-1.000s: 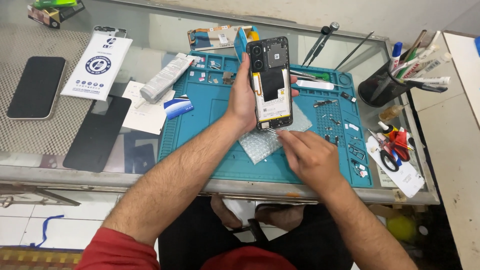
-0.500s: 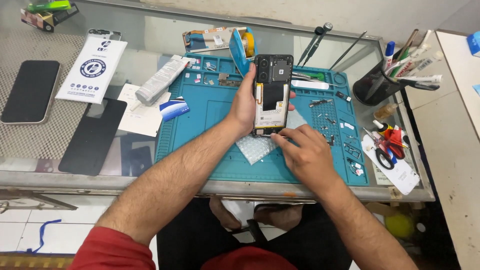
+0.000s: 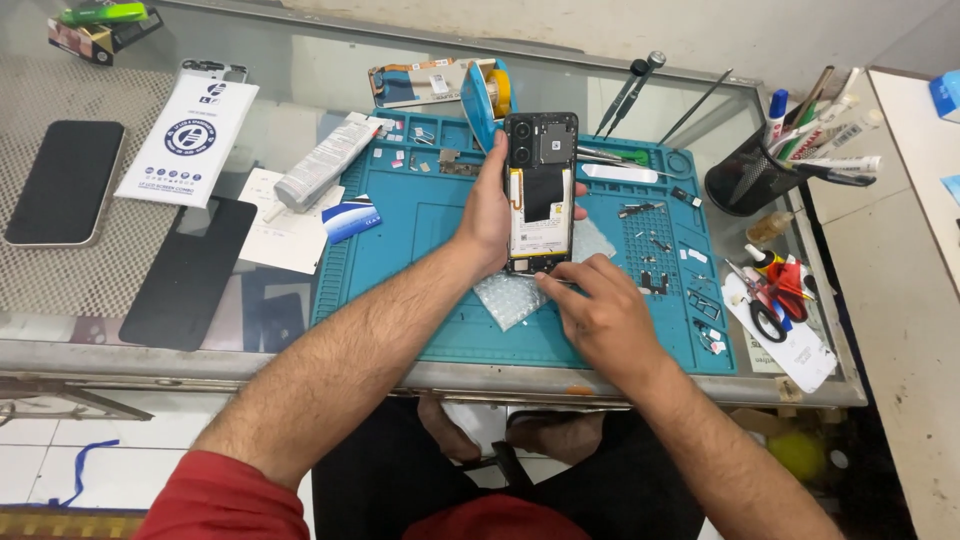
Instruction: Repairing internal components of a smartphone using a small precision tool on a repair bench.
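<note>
Head view: left hand (image 3: 487, 215) fingers clamped on opened phone (image 3: 540, 195); right hand (image 3: 600, 315) fingers together at its bottom edge

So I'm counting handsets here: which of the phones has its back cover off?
The one held upright in the left hand: the opened phone shows its bare insides, unlike the closed dark phone lying far left.

My left hand (image 3: 487, 215) reaches toward twelve o'clock, fingers curled in a grip, forearm stretched out. My right hand (image 3: 600, 312) sits at four o'clock of it, knuckles up, fingertips pinched.
</note>
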